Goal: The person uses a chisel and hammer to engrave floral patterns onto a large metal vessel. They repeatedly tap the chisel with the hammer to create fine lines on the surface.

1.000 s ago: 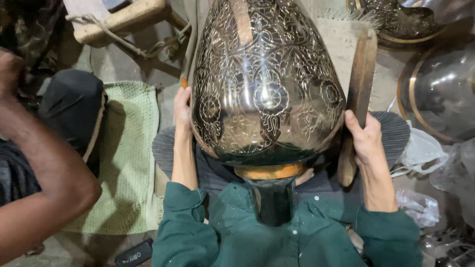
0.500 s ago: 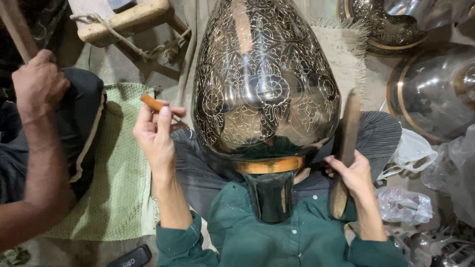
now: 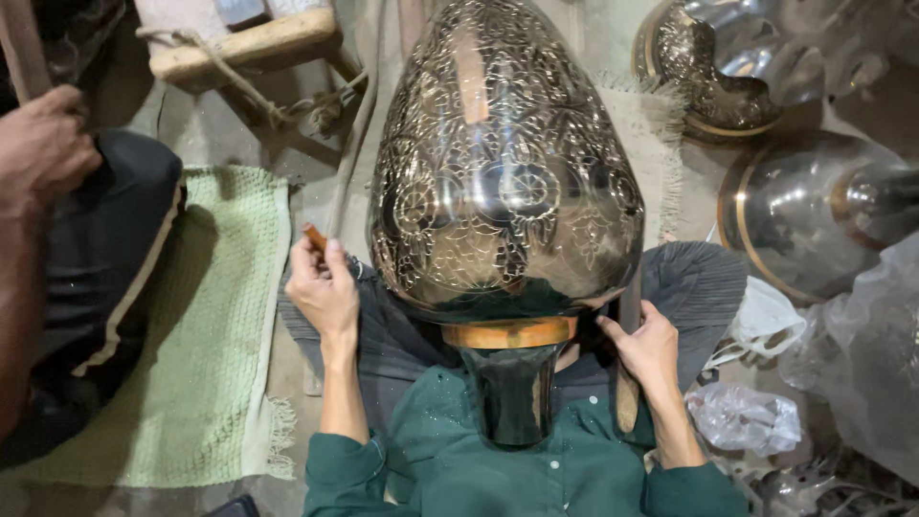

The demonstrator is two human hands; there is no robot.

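Observation:
A large engraved metal vase [image 3: 503,172] lies across my lap, its dark neck [image 3: 512,393] pointing at my chest and a brass band around the neck's base. My left hand [image 3: 324,287] is closed on a small wooden-handled tool [image 3: 316,237] just left of the vase body. My right hand [image 3: 646,345] grips a long wooden stick [image 3: 628,383] at the vase's lower right edge. Green sleeves cover my forearms.
Another person's hand [image 3: 43,148] and dark-clad leg are at the left, over a light green mat [image 3: 206,325]. More shiny metal vessels [image 3: 814,211] lie at the right, with clear plastic bags [image 3: 747,416]. A wooden block with rope [image 3: 244,43] sits at top left.
My left hand has dropped and moved in toward the vase with the small tool. My right hand with the stick has shifted lower and closer to the vase's rim. The view has tilted slightly.

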